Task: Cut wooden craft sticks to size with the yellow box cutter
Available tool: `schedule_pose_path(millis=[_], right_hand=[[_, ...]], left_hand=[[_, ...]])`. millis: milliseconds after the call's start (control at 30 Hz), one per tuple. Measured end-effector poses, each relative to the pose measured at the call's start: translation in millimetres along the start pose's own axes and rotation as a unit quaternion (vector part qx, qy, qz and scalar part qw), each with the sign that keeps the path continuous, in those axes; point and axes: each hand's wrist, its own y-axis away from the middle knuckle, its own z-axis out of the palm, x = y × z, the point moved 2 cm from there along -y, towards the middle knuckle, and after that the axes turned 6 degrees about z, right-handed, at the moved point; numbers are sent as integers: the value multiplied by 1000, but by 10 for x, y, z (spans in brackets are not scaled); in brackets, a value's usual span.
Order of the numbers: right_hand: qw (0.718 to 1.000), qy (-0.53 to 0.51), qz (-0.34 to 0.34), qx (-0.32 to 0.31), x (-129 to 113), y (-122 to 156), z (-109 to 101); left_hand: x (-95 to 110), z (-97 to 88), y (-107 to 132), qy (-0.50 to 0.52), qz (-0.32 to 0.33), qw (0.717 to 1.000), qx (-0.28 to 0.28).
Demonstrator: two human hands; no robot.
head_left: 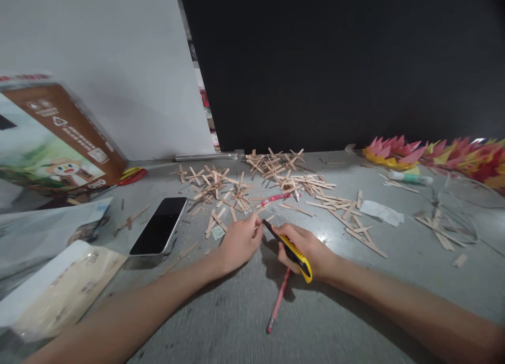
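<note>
My right hand (305, 248) grips a yellow and black utility knife (292, 249), its tip pointing up and left toward my left hand. My left hand (242, 240) is closed in a pinch right by that tip; what it pinches is mostly hidden, with only a small pale bit showing. Under my right hand a pink pencil (279, 302) lies on the grey table (221, 322), eraser end toward me. Just beyond both hands is a loose heap of wooden craft sticks (213, 185), several of them crossed. A red wrapper strip (274, 198) lies among the sticks.
Left of my hands lie a phone (160, 227), a plastic packet (69, 287) and red-yellow scissors (132, 175), near a printed carton (67, 138). To the right are white paper (382, 212), a glue stick (410, 178) and folded-paper pieces (398, 152). A black panel (335, 64) stands behind.
</note>
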Motion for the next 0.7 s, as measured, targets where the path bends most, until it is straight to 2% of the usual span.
schedule_pose_path(millis=[233,433,700], right_hand=[[999,-23,21,-26,11,-26,3],[1000,-4,12,-5,-12,-2,-11],[999,-17,13,-26,-19,-40,-13]], left_hand=[[32,-14,5,-6,18,1000,-11],[18,-6,6,-15,-3,1000,-7],[26,-6,16,-14,12,1000,-17]])
